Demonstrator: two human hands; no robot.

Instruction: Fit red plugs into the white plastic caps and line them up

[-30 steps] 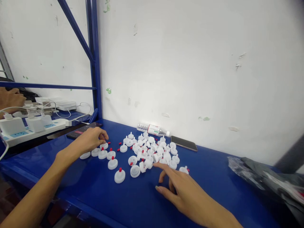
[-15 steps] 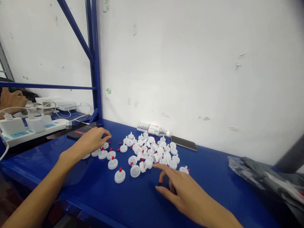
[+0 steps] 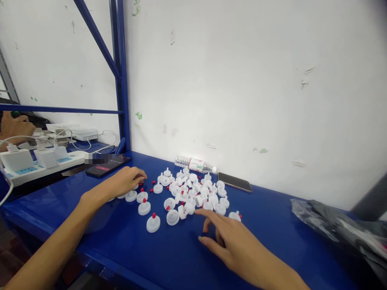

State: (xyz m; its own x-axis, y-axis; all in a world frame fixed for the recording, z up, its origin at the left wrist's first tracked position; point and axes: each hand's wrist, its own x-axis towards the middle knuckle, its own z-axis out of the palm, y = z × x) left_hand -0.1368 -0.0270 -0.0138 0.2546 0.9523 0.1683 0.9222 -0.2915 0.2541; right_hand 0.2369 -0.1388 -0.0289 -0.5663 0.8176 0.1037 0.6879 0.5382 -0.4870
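At centre-left, the curled left hand [image 3: 128,181] is partly covering round white plastic caps [image 3: 131,196], its grip unclear; lower right, the half-open right hand [image 3: 231,239] is holding nothing.

In front of you a white wall [image 3: 242,88] rises behind the far edge of the blue surface [image 3: 169,257], scuffed and chipped in places, with small green patches [image 3: 138,115] toward the left and a soft, uneven light across it. At your surface's far left corner stands a blue metal post [image 3: 122,76], joined by a slanting blue brace [image 3: 98,40] and a level blue rail [image 3: 60,109] running off to the left. Below your surface's near left corner, a dim strip of reddish floor [image 3: 12,255] shows.
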